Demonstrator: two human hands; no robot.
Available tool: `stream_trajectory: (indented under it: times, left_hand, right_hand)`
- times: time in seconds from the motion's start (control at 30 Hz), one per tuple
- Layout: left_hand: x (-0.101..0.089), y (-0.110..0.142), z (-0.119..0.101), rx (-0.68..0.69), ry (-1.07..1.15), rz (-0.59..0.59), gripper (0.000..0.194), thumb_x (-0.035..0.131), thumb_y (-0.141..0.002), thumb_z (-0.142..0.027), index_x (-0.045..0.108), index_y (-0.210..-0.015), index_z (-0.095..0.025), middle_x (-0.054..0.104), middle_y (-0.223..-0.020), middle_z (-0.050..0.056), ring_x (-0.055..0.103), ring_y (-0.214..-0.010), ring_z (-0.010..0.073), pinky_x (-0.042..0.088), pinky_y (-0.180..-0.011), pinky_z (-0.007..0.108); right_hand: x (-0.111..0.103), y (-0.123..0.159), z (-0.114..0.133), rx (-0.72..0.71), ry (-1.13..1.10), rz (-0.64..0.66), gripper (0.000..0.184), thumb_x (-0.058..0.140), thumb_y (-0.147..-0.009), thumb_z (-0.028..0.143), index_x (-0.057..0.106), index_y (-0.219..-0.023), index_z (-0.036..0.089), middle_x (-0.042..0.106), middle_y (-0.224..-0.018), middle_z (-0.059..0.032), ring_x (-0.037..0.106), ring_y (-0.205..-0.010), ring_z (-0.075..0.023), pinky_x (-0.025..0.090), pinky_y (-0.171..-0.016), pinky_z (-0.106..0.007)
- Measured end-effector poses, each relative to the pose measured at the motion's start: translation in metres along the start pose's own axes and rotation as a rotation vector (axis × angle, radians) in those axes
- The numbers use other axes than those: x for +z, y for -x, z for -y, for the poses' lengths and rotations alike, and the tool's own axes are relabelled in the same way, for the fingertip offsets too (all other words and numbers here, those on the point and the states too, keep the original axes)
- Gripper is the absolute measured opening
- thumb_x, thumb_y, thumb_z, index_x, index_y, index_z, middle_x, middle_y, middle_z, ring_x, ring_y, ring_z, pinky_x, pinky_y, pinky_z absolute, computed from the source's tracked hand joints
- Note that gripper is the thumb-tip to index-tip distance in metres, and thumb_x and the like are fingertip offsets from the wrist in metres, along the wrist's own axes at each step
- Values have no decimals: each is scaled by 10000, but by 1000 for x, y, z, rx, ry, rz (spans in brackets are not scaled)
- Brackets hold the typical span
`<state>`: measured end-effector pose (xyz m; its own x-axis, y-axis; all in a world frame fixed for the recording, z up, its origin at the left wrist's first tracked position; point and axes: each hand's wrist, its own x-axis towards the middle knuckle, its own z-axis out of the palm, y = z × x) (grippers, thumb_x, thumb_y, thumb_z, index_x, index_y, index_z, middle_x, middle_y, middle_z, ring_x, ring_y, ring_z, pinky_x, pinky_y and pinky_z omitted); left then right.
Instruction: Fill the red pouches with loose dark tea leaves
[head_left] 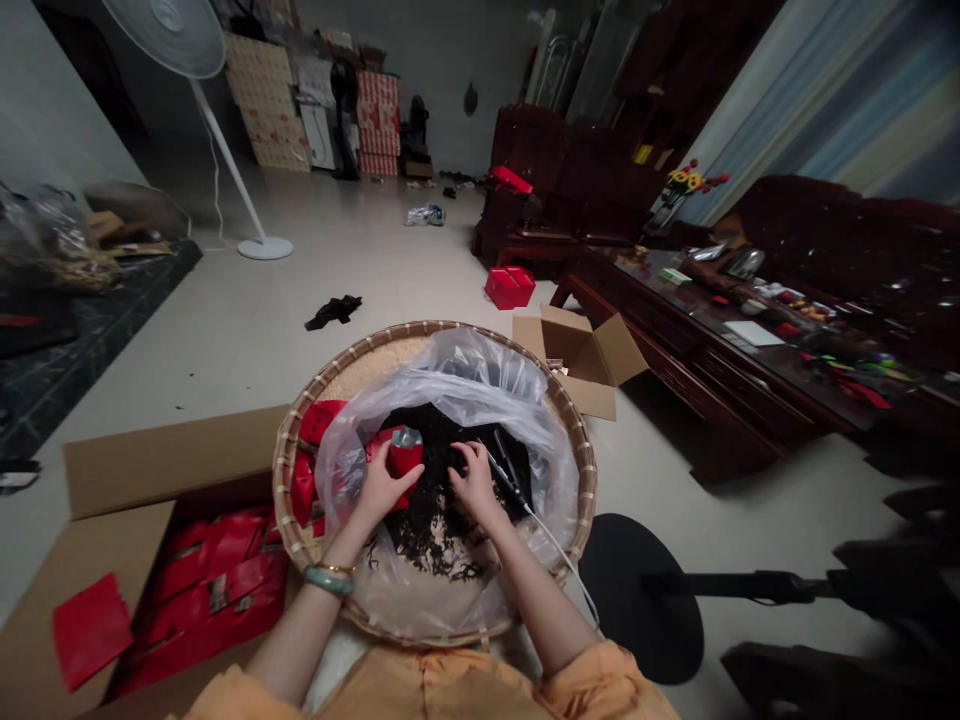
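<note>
My left hand grips a red foil packet with a silvery open end, holding it over a heap of dark loose tea leaves. The leaves lie in a clear plastic bag lining a round bamboo basket. My right hand sits with curled fingers on the leaves; I cannot tell if it pinches any. Beside it lies a black handheld tool with a white cable. More red packets lie inside the basket's left side.
A cardboard box full of red packets stands against the basket's left side. A smaller open carton sits behind it. A black stand base is on the right. A dark wooden table runs along the right.
</note>
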<state>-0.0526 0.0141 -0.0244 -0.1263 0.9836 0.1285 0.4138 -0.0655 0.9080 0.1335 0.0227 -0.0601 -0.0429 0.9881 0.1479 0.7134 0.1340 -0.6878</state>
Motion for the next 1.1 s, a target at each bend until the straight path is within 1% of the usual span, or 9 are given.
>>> stream_trajectory:
  times: [0.1, 0.2, 0.3, 0.43, 0.67, 0.83, 0.97, 1.03, 1.1]
  left_hand:
    - [1, 0, 0, -7, -16, -9, 549, 667, -630, -436, 524, -1064, -132, 649, -1022, 112, 622, -942, 246, 457, -880, 374]
    - [4, 0, -1, 5, -16, 16, 559, 664, -636, -437, 518, -1081, -132, 645, -1039, 112, 617, -961, 249, 456, -884, 380]
    - [6, 0, 1, 9, -9, 28, 564, 666, -636, -440, 518, -1088, -136, 643, -1045, 111, 620, -954, 250, 461, -877, 387]
    - [5, 1, 6, -16, -1, -7, 576, 678, -623, -432, 519, -1082, -124, 643, -1038, 122, 616, -966, 257, 458, -887, 397]
    - [7, 2, 4, 44, -57, -24, 549, 683, -620, -419, 535, -1069, -141, 644, -1049, 107, 608, -991, 261, 459, -900, 399]
    - [7, 3, 8, 58, -93, -13, 559, 673, -639, -417, 514, -1097, -139, 633, -1070, 117, 608, -984, 258, 456, -903, 422]
    - [8, 3, 12, 75, -112, 0, 566, 673, -646, -426, 509, -1104, -135, 631, -1071, 123, 606, -986, 254, 457, -902, 414]
    - [8, 4, 14, 89, -121, 3, 585, 677, -648, -430, 503, -1122, -135, 626, -1085, 127, 602, -996, 253, 457, -904, 408]
    - [9, 4, 15, 107, -138, 6, 600, 679, -651, -427, 497, -1146, -142, 620, -1102, 125, 598, -1005, 253, 458, -901, 406]
  right_hand:
    - [2, 6, 9, 23, 151, 14, 775, 694, -646, 318, 355, -1335, 215, 319, -1354, -149, 365, -1219, -320, 359, -979, -434]
    - [9, 9, 21, 46, 301, 55, 996, 774, -541, 442, 277, -1378, 228, 251, -1424, -186, 362, -1197, -378, 343, -941, -503]
    - [15, 6, 27, 3, 345, 58, 825, 767, -585, 340, 384, -1308, 232, 335, -1382, -177, 422, -1132, -338, 362, -915, -469]
    - [11, 1, 17, -24, 207, 33, 539, 648, -632, 122, 522, -1146, 229, 468, -1217, -112, 479, -1063, -266, 409, -885, -383]
    - [0, -4, 1, 119, -391, -43, 331, 590, -551, 61, 596, -842, 219, 574, -866, 0, 559, -854, -191, 461, -794, -325]
    - [-4, -1, 0, 529, -1174, 89, 313, 670, -586, 146, 566, -870, 230, 610, -758, 45, 577, -632, -130, 476, -557, -239]
    - [-15, 2, 3, 657, -1647, 239, 262, 652, -670, 190, 563, -915, 212, 676, -799, 5, 631, -670, -147, 512, -611, -269]
    - [-21, 2, 6, 719, -1775, 270, 236, 603, -746, 314, 575, -939, 182, 693, -833, -46, 648, -717, -187, 531, -637, -333]
    - [-24, 0, 9, 782, -1851, 248, 319, 516, -807, 429, 580, -975, 166, 698, -855, -80, 654, -754, -220, 539, -649, -396]
